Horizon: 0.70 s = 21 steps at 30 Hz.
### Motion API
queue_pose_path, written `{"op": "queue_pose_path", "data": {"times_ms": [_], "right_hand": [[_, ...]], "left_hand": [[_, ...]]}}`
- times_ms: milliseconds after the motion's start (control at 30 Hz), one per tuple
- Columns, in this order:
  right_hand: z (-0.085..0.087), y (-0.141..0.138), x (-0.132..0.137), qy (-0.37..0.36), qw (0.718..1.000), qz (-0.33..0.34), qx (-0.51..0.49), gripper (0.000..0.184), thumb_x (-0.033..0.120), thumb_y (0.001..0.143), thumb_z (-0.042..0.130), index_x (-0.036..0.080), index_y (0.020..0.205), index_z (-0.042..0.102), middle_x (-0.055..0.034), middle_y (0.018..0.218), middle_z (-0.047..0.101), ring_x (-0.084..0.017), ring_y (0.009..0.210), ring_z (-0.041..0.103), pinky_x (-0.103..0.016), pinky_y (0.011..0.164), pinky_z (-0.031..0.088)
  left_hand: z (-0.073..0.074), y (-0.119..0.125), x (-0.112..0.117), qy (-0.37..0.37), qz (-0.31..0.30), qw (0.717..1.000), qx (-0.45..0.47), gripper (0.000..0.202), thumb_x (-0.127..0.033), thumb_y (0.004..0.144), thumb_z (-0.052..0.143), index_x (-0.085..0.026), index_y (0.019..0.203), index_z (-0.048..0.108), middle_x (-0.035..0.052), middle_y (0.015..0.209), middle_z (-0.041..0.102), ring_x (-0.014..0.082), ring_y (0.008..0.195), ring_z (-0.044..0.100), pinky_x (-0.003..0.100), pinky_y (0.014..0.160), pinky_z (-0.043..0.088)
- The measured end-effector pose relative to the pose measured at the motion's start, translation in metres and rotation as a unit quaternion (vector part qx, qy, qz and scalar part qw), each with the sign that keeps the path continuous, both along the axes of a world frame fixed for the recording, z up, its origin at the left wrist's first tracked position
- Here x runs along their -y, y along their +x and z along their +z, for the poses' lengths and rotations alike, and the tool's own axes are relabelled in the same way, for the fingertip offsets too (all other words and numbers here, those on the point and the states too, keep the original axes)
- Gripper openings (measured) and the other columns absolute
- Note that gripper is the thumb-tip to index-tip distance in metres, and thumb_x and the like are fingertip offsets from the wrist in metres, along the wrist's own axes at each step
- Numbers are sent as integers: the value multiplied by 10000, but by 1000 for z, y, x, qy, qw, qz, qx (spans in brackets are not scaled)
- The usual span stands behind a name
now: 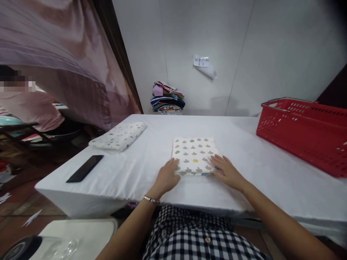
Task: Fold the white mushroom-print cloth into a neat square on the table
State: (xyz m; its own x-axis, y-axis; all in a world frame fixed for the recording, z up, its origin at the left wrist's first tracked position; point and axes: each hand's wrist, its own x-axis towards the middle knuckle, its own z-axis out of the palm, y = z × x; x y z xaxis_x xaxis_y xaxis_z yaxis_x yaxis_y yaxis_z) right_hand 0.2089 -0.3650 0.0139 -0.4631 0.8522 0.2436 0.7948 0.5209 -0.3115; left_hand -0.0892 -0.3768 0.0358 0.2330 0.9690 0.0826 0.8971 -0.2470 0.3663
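Note:
A folded white cloth (pixel 193 153) with grey, green and yellow printed shapes lies flat in front of me on the white-covered table (pixel 151 144). At its near left corner rests my left hand (pixel 167 176), fingers stretched along the edge and holding nothing. My right hand (pixel 227 172) touches the near right corner, fingers spread, some of them on top of the cloth. The cloth forms a neat square, its layers showing along the near side. What kind of item it is when unfolded cannot be told.
Another folded printed cloth (pixel 119 136) lies at the table's left, near a black phone (pixel 85 168). A red plastic basket (pixel 300 133) stands on the right. Folded fabrics (pixel 167 99) are stacked by the back wall. A person (pixel 35 106) sits at far left; a white stool (pixel 81 231) stands below.

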Motion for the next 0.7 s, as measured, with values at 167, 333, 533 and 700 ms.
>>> {"op": "queue_pose_path", "data": {"times_ms": [167,333,533,700], "right_hand": [[22,-37,-42,-13,998,-53,-8,616,543,914,317,203,1428,333,-76,1518,245,-225,1408,135,-437,1129,138],[2,-35,-89,-106,979,-175,24,691,578,870,390,156,1415,340,-118,1523,214,-299,1400,138,-474,1108,154],[-21,1,-102,-103,962,-204,-150,520,467,867,445,205,1313,496,-77,1456,378,-244,1340,324,-381,1064,285],[-18,27,-110,-74,920,-312,-225,318,295,852,432,160,1017,669,-91,1078,673,-212,1008,603,-299,860,426]], "left_hand": [[16,29,-27,63,-44,997,2,550,-429,875,452,-198,1371,399,82,1502,287,252,1394,208,467,1129,172],[-7,37,-50,-6,-27,999,-45,599,-556,885,365,-190,1357,410,98,1504,276,270,1402,176,501,1116,173],[-19,31,-50,7,-29,999,-44,607,-566,888,346,-193,1363,399,97,1508,266,269,1406,157,493,1112,184],[-20,32,-51,13,-23,999,-41,594,-570,889,342,-203,1350,418,90,1509,266,260,1407,158,487,1110,185]]}}
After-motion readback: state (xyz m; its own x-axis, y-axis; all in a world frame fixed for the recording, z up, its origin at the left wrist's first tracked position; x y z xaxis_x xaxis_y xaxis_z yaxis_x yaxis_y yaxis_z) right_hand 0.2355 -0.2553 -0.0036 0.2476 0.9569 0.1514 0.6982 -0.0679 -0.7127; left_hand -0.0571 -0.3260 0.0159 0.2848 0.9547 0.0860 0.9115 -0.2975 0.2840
